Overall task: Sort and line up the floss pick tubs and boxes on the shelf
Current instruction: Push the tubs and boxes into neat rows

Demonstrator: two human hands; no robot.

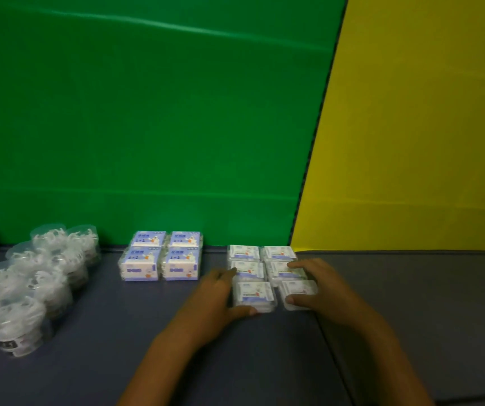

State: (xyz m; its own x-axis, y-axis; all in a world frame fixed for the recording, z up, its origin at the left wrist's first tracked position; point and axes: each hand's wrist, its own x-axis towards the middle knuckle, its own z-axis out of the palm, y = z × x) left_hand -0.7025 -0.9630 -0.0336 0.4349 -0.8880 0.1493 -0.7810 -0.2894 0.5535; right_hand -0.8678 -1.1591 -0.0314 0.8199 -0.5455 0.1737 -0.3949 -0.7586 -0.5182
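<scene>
Hands (216,294) flanking upright white boxes (254,297)

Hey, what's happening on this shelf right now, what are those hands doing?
A person is tidying floss pick packs on a dark shelf. Both hands bracket a two-by-three block of white boxes: the left hand is against the block's left side, the right hand on its right column. The front right box sits slightly askew. Four purple boxes stand squared up further left, and clear tubs are in rows at far left.
</scene>
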